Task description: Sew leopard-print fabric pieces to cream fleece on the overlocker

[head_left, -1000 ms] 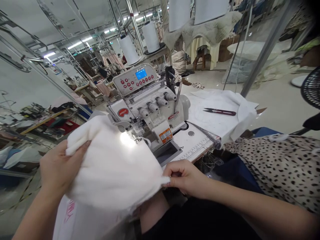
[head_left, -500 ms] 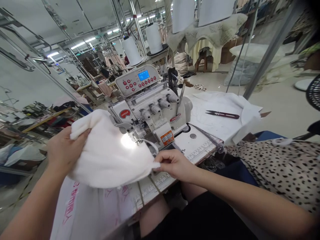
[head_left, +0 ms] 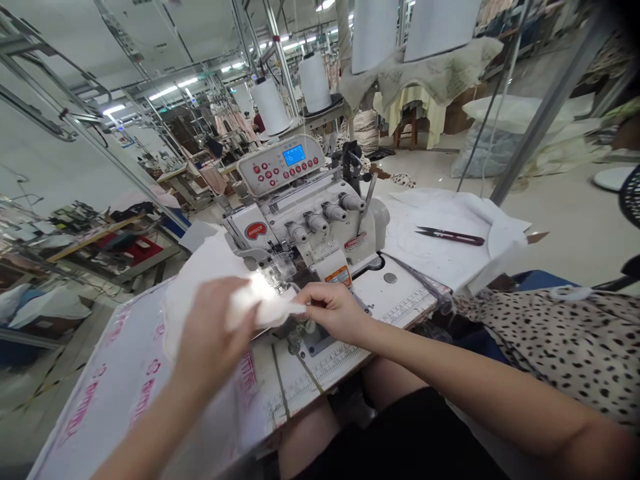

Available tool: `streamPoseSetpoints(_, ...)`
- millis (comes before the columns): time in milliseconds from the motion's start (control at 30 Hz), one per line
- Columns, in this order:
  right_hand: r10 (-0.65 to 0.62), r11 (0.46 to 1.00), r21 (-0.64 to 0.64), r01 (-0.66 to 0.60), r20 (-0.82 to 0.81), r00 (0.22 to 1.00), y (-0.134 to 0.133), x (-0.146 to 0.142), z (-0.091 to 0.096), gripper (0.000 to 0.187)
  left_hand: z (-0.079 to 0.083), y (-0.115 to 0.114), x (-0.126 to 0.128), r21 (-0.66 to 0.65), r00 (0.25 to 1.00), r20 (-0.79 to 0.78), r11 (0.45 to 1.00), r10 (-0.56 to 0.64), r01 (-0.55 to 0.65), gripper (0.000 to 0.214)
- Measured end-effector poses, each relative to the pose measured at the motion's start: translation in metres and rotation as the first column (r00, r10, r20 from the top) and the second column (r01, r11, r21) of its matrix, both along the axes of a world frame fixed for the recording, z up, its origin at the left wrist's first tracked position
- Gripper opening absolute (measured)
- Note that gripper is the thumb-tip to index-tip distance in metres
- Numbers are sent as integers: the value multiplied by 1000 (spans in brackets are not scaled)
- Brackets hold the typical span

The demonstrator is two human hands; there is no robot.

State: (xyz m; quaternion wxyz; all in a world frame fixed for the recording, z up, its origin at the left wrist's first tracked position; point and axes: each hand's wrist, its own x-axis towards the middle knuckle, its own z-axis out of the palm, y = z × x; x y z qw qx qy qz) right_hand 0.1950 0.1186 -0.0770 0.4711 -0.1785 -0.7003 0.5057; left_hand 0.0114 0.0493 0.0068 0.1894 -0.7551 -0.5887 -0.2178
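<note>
A piece of fluffy white fabric [head_left: 200,280] lies on the sewing table [head_left: 120,387] in front of the white overlock sewing machine [head_left: 305,220]. My left hand [head_left: 215,327] presses and bunches the fabric close to the presser foot. My right hand [head_left: 333,310] pinches the fabric's right tip just in front of the needle area. Both hands are closed on the fabric.
Dark thread snips [head_left: 450,234] lie on white cloth [head_left: 450,253] at the right of the machine. Leopard-print fabric [head_left: 560,340] hangs at the right. Thread cones [head_left: 315,81] stand behind the machine. Other workstations fill the left background.
Both hands brought the fabric down from a raised spread onto the table and toward the presser foot. My left hand moved right and bunched it; my right hand moved up to the needle area.
</note>
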Motion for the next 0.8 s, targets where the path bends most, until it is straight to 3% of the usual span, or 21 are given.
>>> streamPoseSetpoints(100, -35, 990, 138, 37, -17, 999, 4, -3, -3, 10, -28, -12, 23, -186, 988, 84, 972, -129, 143, 21)
streamPoseSetpoints(233, -128, 928, 354, 118, 7, 992, 3, -2, -9, 14, -32, -5, 10, -252, 981, 98, 949, -168, 188, 23)
streamPoseSetpoints(367, -344, 776, 593, 218, 108, 933, -3, 1, -14, 21, -23, 3, -5, -308, 980, 79, 930, -185, 200, 27)
streamPoseSetpoints(467, -468, 660, 728, 189, 201, 861, -5, 1, -9, 24, -22, 6, -5, -320, 981, 80, 927, -178, 194, 28)
streamPoseSetpoints(533, -533, 614, 772, 161, 256, 806, -6, 1, -3, 26, -23, 8, -4, -323, 985, 90, 931, -150, 171, 28)
streamPoseSetpoints(667, -578, 586, 794, 160, 272, 769, -10, 7, 2, 27, -24, 16, -2, -316, 993, 86, 943, -77, 100, 28)
streamPoseSetpoints(800, -524, 640, 738, 214, 216, 824, -17, 25, -22, 22, -21, 27, 1, -340, 998, 51, 940, 24, -5, 28)
